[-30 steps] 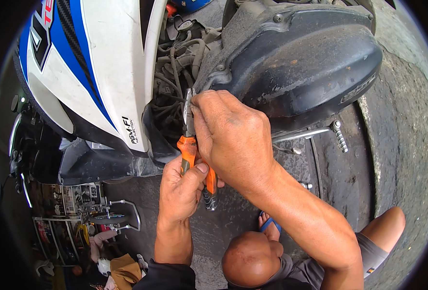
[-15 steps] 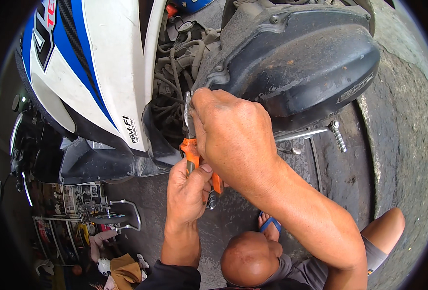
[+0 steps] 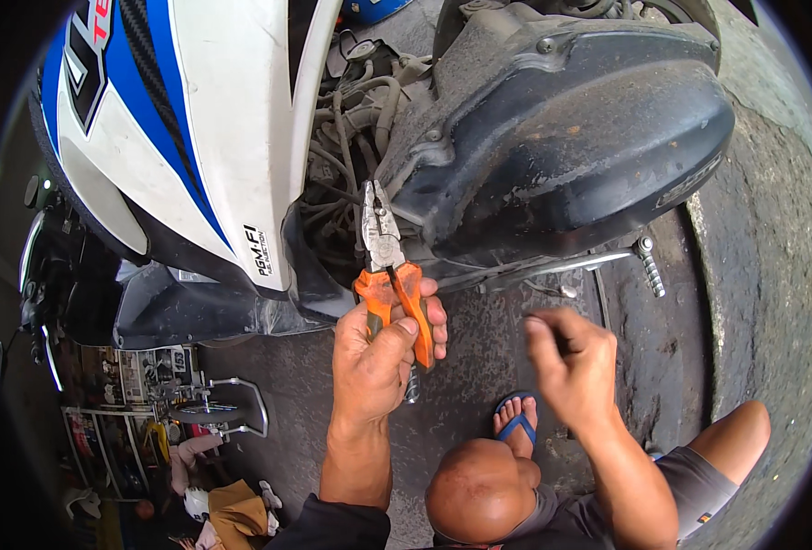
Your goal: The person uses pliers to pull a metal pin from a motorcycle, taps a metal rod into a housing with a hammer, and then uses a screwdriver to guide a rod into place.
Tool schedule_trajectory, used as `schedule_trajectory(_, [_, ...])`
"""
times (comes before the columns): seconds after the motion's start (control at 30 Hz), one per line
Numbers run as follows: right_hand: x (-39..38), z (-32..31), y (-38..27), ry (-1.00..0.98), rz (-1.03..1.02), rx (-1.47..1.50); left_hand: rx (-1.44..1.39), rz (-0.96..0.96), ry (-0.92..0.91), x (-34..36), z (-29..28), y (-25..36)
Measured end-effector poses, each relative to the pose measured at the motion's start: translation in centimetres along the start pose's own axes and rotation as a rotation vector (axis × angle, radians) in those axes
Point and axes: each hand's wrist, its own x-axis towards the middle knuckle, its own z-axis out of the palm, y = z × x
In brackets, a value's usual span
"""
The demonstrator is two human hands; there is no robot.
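Note:
My left hand (image 3: pixel 369 367) is closed around the orange handles of a pair of combination pliers (image 3: pixel 384 240). Their worn metal jaws are slightly apart and point toward the gap between a scooter's white-and-blue side panel (image 3: pixel 232 119) and its black engine cover (image 3: pixel 571 137). Hoses and cables (image 3: pixel 356 110) show in that gap. To the right, my right hand (image 3: pixel 573 367) is apart from the pliers, below the engine cover. Its fingers are curled in, and whatever may be inside them is hidden.
A metal kick lever (image 3: pixel 646 261) juts out below the engine cover. My bare knee (image 3: pixel 479 490) and a foot in a blue flip-flop (image 3: pixel 518 426) are below. Another person (image 3: pixel 232 518), a wheel (image 3: pixel 209 412) and shelving are at the lower left.
My right hand has come away from the pliers' jaws, moving right and down. The left hand still grips the pliers, which now show more broadly. The view has shifted slightly.

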Motion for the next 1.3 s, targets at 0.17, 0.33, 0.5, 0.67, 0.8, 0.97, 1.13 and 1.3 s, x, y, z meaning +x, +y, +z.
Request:
schedule_trajectory(0.17, [-9.2,-1.1,21.9,0.095,0.662,-0.592,0.018,-0.014,-0.018,0.3,0.6,0.2])
schedule_trajectory(0.33, [-12.1,-0.8,25.9,0.019,0.727,-0.780,0.043,0.002,-0.008,0.3,0.6,0.2])
schedule_trajectory(0.5, [-12.7,-1.0,24.9,-0.302,0.884,-0.690,0.052,0.004,0.009,0.2,0.3,0.2])
schedule_trajectory(0.67, [-13.1,-0.6,23.6,-0.307,0.807,-0.868,0.051,-0.011,-0.094,0.2,0.0,0.2])
schedule_trajectory(0.8, [-6.6,0.1,13.3,-0.430,0.663,-0.746,0.173,-0.012,-0.028,-0.3,0.6,0.5])
schedule_trajectory(0.97, [1.2,1.2,-5.4,0.042,-0.390,0.036,0.240,-0.010,-0.087,-1.1,0.8,0.5])
schedule_trajectory(1.13, [3.8,-0.2,-8.3,0.085,-0.605,-0.058,0.409,0.016,-0.132,-3.6,2.1,0.8])
schedule_trajectory(1.3, [1.2,-1.5,-7.1,0.160,-0.565,-0.159,0.595,0.030,-0.292,-4.7,3.1,-0.1])
